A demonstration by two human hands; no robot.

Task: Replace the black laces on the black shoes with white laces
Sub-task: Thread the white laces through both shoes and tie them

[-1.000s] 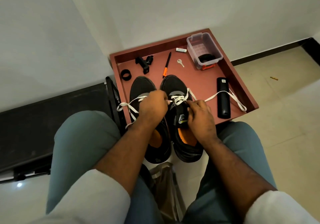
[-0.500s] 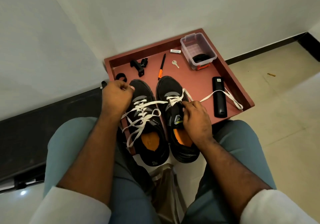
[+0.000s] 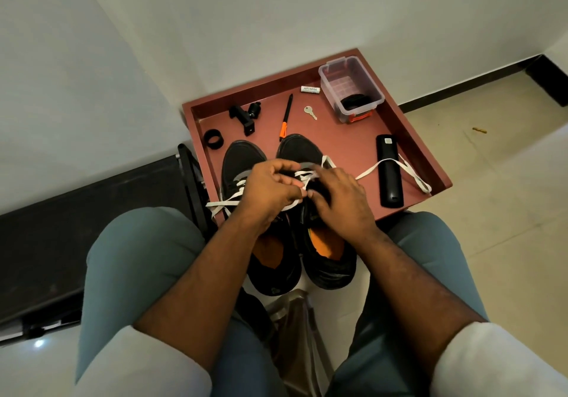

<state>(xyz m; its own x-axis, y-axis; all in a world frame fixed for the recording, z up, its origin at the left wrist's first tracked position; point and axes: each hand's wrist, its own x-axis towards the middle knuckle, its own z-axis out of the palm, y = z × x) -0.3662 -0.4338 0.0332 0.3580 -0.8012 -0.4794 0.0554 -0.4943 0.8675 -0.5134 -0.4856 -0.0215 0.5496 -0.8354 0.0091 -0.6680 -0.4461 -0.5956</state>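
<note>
Head: white lace (image 3: 302,178) between both hands' fingertips

Two black shoes (image 3: 295,212) side by side on red tray (image 3: 412,132), toes toward wall. Left hand (image 3: 269,189) and right hand (image 3: 339,195) meet over right shoe's eyelets, both pinching white lace (image 3: 381,166); lace end trails across black remote (image 3: 389,175) right of shoes.
</note>
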